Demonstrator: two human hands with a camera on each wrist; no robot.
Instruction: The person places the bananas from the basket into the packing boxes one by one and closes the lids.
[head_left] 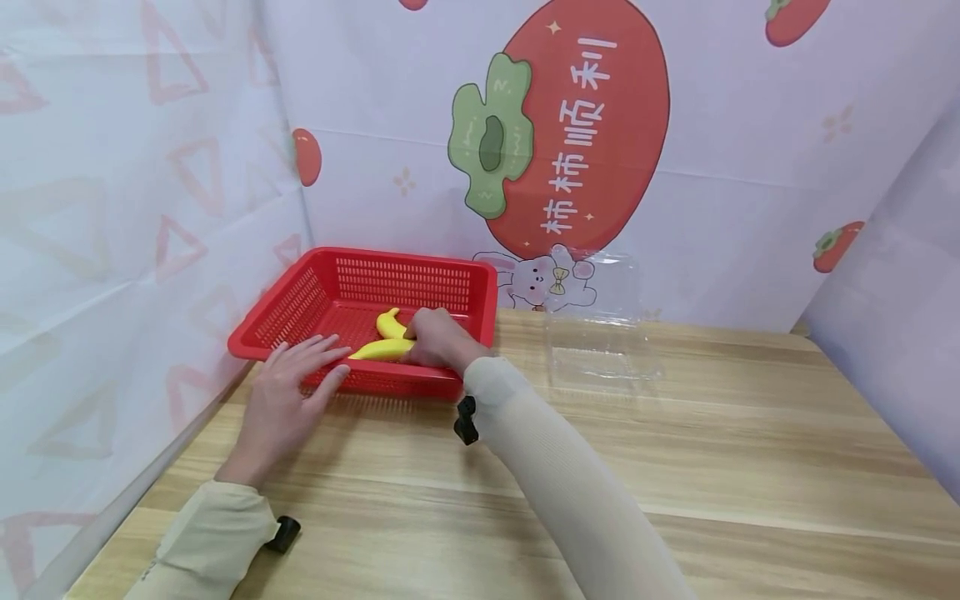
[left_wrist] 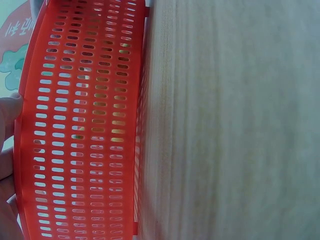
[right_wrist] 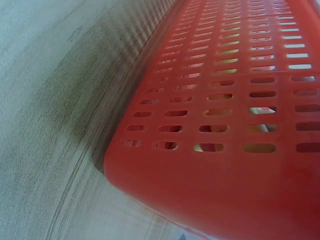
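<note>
Two yellow bananas lie in the red plastic basket (head_left: pixel 360 379): a front banana (head_left: pixel 381 350) along the near wall and a rear banana (head_left: pixel 390 323) behind it. My right hand (head_left: pixel 441 337) reaches over the near rim and grips the right end of the front banana, its fingertips partly hidden. The rear banana's right end disappears behind that hand. On the near rim, toward the left, rests my left hand (head_left: pixel 288 404) with fingers extended over the edge. In the left wrist view, fingers (left_wrist: pixel 7 175) show at the rim; the right wrist view shows mostly the slotted basket wall (right_wrist: pixel 220 170).
A clear plastic clamshell box (head_left: pixel 600 350) stands with its lid up to the right of the basket, on the wooden table (head_left: pixel 720 467). Behind runs a printed cloth backdrop (head_left: pixel 720 200), with another cloth (head_left: pixel 97 275) along the left side.
</note>
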